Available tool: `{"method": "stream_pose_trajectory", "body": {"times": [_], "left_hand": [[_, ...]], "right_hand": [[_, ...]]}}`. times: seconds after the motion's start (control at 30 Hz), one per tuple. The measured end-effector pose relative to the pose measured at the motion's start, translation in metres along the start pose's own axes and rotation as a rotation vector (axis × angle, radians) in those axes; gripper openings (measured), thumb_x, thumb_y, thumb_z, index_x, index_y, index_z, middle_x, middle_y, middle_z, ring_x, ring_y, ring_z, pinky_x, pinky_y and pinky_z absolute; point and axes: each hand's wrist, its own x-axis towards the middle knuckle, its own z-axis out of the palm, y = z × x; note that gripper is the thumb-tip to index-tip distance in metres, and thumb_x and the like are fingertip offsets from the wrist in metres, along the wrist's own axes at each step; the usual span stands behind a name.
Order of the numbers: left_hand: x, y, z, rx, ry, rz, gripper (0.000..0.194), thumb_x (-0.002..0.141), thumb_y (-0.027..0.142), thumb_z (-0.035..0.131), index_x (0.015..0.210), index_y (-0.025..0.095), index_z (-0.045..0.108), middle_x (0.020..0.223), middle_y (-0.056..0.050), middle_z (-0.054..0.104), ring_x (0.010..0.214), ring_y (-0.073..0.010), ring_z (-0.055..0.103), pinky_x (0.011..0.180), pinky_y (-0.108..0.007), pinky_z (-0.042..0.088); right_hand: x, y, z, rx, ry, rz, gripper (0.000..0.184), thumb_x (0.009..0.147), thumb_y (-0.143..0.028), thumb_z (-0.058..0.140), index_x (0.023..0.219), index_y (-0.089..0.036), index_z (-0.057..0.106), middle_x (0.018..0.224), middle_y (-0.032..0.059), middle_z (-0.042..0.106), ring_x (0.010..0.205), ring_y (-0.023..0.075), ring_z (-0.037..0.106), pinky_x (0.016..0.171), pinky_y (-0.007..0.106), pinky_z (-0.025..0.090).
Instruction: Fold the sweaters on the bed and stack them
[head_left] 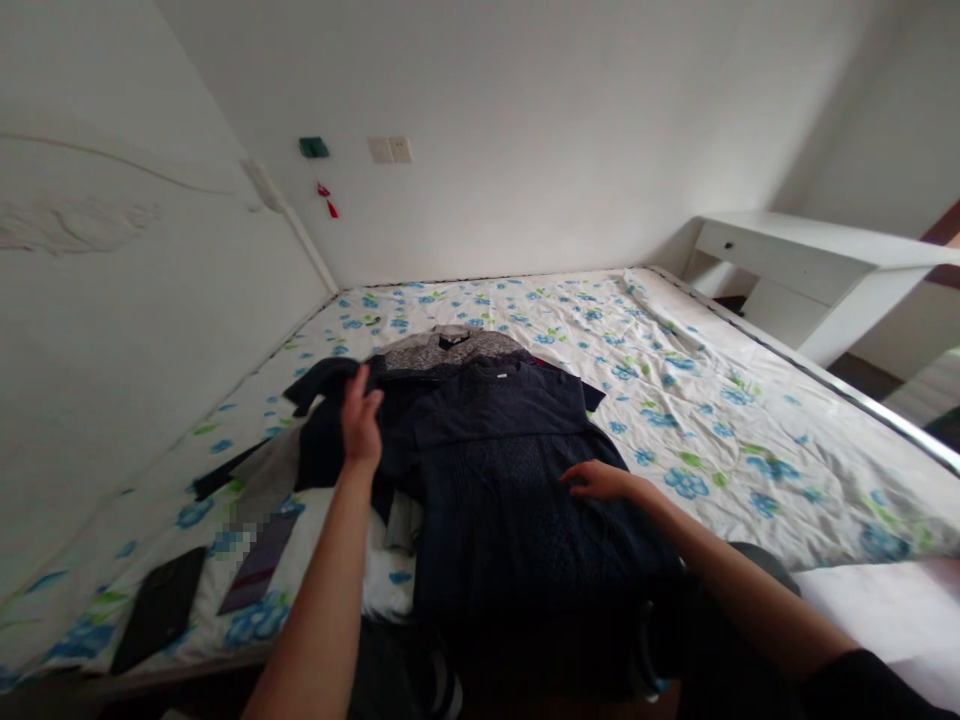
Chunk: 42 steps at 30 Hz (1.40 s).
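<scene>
A dark navy knit sweater (517,480) lies spread out on the bed, its neckline toward the far wall. My left hand (361,420) is upright at the sweater's left side, fingers extended and thumb apart, close to a dark sleeve (328,378). Over the right part of the sweater's body, my right hand (600,480) has its fingers stretched out; whether it touches the knit I cannot tell. Beyond the navy sweater's collar, a speckled grey garment (465,346) shows, partly covered. A light grey sleeve (271,470) extends to the left.
Blue-flowered bedding (697,440) covers the bed. At the near left lie a black flat case (160,608) and a dark purplish strip (259,563). A white desk (795,260) stands beyond the bed's right edge. Walls border the bed's left and far sides.
</scene>
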Motion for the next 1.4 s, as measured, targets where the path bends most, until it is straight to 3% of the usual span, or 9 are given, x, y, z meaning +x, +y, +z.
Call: {"method": "stream_pose_trajectory", "body": {"times": [0.13,0.2,0.27,0.47,0.77,0.93,1.1,1.23,1.4], "left_hand": [[-0.04,0.031,0.087,0.157,-0.705,0.186,0.081,0.099,0.059,0.072,0.171,0.024,0.059,0.183,-0.013,0.046,0.174,-0.0368,0.034,0.143,-0.053,0.026],[-0.071,0.019,0.1,0.25,-0.91,0.222,0.079,0.096,0.05,0.078,0.168,0.024,0.063,0.183,-0.014,0.046,0.172,-0.0379,0.037,0.143,-0.055,0.026],[-0.098,-0.006,0.092,0.329,-0.964,0.175,0.07,0.096,0.045,0.076,0.162,0.023,0.069,0.18,-0.016,0.05,0.169,-0.0381,0.042,0.142,-0.057,0.029],[-0.123,-0.076,0.035,0.466,-0.822,-0.057,0.057,0.096,0.045,0.073,0.147,0.02,0.078,0.168,-0.018,0.062,0.157,-0.0386,0.057,0.137,-0.055,0.039],[-0.105,-0.082,0.013,0.542,-0.698,-0.137,0.055,0.098,0.041,0.07,0.148,0.019,0.076,0.162,-0.017,0.065,0.148,-0.0365,0.062,0.134,-0.049,0.042],[-0.091,-0.103,-0.046,0.903,-0.339,-0.505,0.075,0.1,0.043,0.065,0.17,0.016,0.055,0.173,-0.028,0.049,0.152,-0.0499,0.054,0.128,-0.065,0.04],[-0.099,-0.128,-0.089,0.958,-0.202,-0.879,0.097,0.092,0.056,0.073,0.172,0.01,0.045,0.177,-0.041,0.035,0.157,-0.0674,0.04,0.12,-0.084,0.034],[-0.101,-0.136,-0.091,0.931,-0.241,-0.935,0.102,0.089,0.057,0.074,0.174,0.009,0.044,0.178,-0.04,0.035,0.159,-0.0697,0.038,0.12,-0.086,0.034],[-0.082,-0.124,-0.061,0.943,-0.253,-0.659,0.087,0.096,0.051,0.065,0.174,0.016,0.047,0.177,-0.031,0.044,0.158,-0.0538,0.05,0.129,-0.073,0.037]], "right_hand": [[-0.02,0.033,-0.009,0.102,-0.003,0.218,0.05,0.094,-0.038,0.074,0.14,-0.021,0.085,0.136,0.0098,0.084,0.121,0.0305,0.081,0.113,0.042,0.062],[-0.027,0.043,-0.012,0.132,-0.046,0.298,0.05,0.091,-0.041,0.078,0.137,-0.021,0.086,0.126,0.0096,0.086,0.112,0.0291,0.081,0.104,0.039,0.064],[-0.031,0.051,-0.016,0.194,-0.091,0.366,0.053,0.09,-0.044,0.081,0.138,-0.022,0.085,0.112,0.008,0.087,0.097,0.0248,0.08,0.089,0.033,0.066],[-0.026,0.062,-0.026,0.279,-0.028,0.5,0.057,0.089,-0.046,0.084,0.14,-0.021,0.084,0.083,0.004,0.079,0.07,0.0158,0.068,0.062,0.023,0.054],[-0.017,0.081,-0.015,0.218,0.002,0.481,0.059,0.086,-0.041,0.083,0.14,-0.017,0.084,0.09,0.0082,0.082,0.08,0.0236,0.073,0.079,0.032,0.061],[-0.021,0.08,-0.016,0.223,-0.029,0.457,0.06,0.089,-0.039,0.077,0.144,-0.017,0.081,0.093,0.0083,0.082,0.085,0.0252,0.074,0.08,0.033,0.061],[-0.023,0.076,-0.018,0.202,-0.021,0.443,0.06,0.087,-0.043,0.08,0.141,-0.019,0.084,0.091,0.0084,0.082,0.086,0.0265,0.074,0.081,0.034,0.061],[-0.024,0.076,-0.018,0.168,-0.034,0.446,0.065,0.088,-0.05,0.082,0.145,-0.018,0.082,0.093,0.0084,0.082,0.087,0.0262,0.075,0.083,0.034,0.061],[-0.019,0.078,-0.018,0.143,-0.074,0.471,0.068,0.092,-0.051,0.082,0.151,-0.017,0.078,0.099,0.0095,0.084,0.088,0.0254,0.077,0.082,0.032,0.061]]}}
